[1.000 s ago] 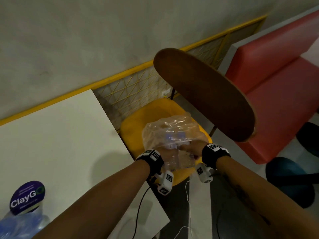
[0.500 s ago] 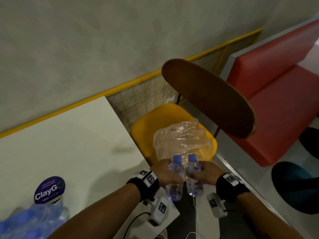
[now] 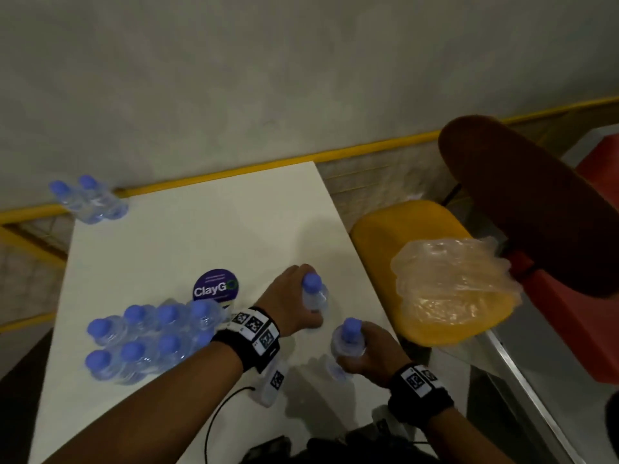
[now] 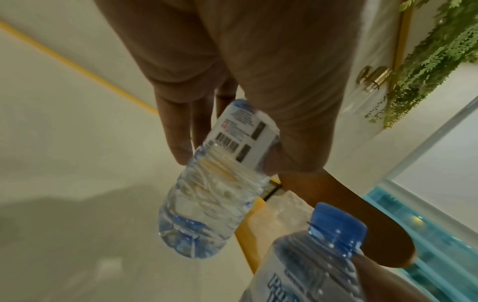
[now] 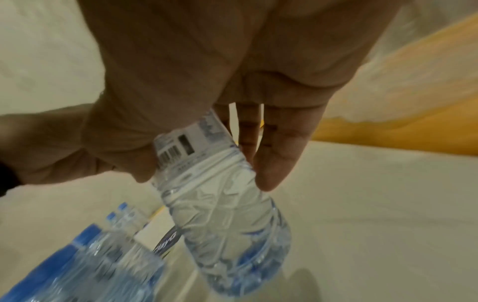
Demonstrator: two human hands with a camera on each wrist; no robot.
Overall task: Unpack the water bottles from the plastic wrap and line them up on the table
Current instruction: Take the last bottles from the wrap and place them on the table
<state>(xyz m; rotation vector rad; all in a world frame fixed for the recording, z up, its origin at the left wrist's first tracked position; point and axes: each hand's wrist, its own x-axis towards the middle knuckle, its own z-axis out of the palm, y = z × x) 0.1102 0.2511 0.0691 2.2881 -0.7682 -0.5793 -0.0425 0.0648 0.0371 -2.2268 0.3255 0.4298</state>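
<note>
Barcoded bottle labels, wrist-view only

The bottles are clear, ribbed, glossy plastic with smooth matt blue caps and paper-like white labels. The wrap on the right is thin, crinkled, shiny film lying on a smooth yellow plastic seat, whose back looks like dark polished wood. The table is a smooth, matt, cream surface, and the far wall looks like rough matt plaster.

White table — bottles, sticker
</note>
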